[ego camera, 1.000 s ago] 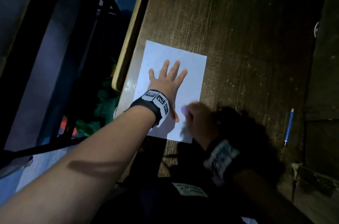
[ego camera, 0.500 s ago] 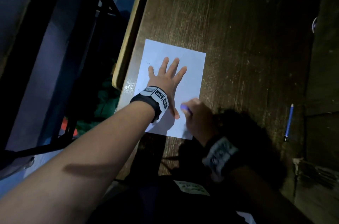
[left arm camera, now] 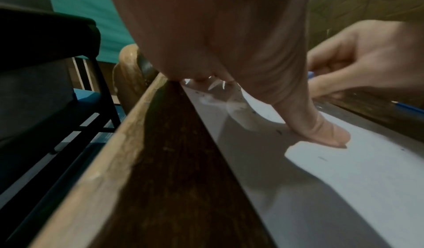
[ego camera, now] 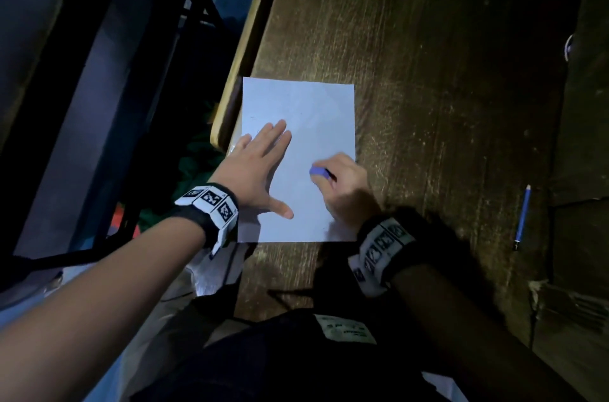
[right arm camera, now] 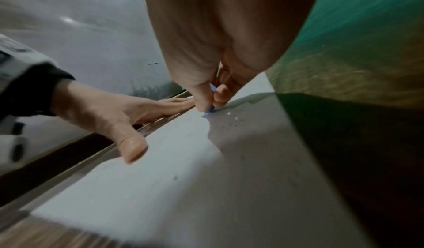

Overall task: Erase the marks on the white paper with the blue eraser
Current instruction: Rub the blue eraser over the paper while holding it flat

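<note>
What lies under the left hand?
The left hand rests flat on the white paper, which lies on the wooden table. Any marks under the palm are hidden.

The white paper [ego camera: 298, 125] lies flat under the left hand [ego camera: 255, 167], a few dark specks on its surface, while the small blue eraser [ego camera: 319, 172], pinched in the right hand [ego camera: 344, 186], touches the sheet just beside that hand's fingertips.

Two bare forearms reach forward, a marker band on each wrist.
The left hand [ego camera: 260, 167] lies flat, fingers straight and together, thumb spread; the right hand [ego camera: 346, 187] is curled, thumb and fingertips pinching.
</note>
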Action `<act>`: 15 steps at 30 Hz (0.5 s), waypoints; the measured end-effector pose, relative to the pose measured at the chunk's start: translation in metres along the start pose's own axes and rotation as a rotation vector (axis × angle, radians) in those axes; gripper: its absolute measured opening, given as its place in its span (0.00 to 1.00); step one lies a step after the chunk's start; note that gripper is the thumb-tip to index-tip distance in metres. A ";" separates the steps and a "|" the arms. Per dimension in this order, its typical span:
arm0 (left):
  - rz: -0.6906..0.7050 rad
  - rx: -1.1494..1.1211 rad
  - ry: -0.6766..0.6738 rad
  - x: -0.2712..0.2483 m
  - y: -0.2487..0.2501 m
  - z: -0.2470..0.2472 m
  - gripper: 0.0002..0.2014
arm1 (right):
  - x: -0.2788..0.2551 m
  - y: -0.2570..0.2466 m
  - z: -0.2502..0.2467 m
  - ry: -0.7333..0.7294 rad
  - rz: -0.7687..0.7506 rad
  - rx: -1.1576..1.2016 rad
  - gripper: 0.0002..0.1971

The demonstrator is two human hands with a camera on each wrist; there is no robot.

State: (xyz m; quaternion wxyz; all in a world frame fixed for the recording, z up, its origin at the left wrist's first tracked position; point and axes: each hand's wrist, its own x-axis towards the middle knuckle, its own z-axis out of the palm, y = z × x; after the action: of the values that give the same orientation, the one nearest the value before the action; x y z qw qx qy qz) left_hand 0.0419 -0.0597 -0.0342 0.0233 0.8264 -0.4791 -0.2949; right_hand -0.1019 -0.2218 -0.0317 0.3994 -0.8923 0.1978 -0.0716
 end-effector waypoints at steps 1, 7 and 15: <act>-0.001 0.004 -0.007 0.001 0.000 0.000 0.77 | 0.015 -0.003 0.003 -0.018 -0.009 0.004 0.05; -0.013 0.025 -0.032 0.002 0.004 -0.004 0.77 | 0.015 -0.007 0.023 -0.040 -0.015 -0.077 0.05; -0.026 0.059 -0.049 0.002 0.008 -0.006 0.77 | 0.026 -0.011 0.013 -0.152 -0.122 -0.181 0.06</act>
State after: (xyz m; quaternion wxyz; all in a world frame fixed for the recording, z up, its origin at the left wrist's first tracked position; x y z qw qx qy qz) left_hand 0.0397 -0.0667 -0.0278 -0.0165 0.8255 -0.4773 -0.3009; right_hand -0.0706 -0.2166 -0.0331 0.3257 -0.9380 0.1178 -0.0098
